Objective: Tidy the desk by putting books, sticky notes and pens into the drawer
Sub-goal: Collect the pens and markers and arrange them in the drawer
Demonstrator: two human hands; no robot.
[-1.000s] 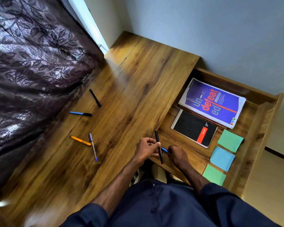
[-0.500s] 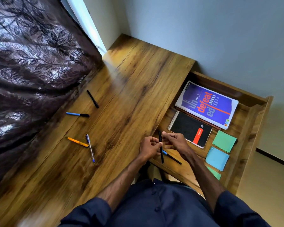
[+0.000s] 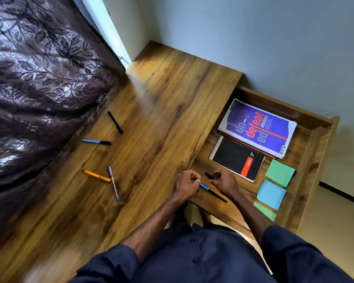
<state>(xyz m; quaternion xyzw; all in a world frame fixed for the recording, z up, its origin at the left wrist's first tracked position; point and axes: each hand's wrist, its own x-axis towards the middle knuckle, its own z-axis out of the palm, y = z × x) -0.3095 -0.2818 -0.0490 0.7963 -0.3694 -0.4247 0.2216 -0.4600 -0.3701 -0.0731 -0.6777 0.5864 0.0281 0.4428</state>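
Hiding most of black pen point(image 3: 208, 175), right hand point(image 3: 223, 181) prob. grips it.

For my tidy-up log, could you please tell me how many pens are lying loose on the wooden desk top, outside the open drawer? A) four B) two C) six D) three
A: four lie on the wooden desk top: a black pen, a blue pen with a black cap, an orange pen and a purple-capped clear pen.

Daylight enters at the window strip point(image 3: 102, 23) upper left, glaring on the desk point(image 3: 143, 94); the curtain point(image 3: 39, 78) shines. Wide-angle bending, and blur at the lower-left corner.
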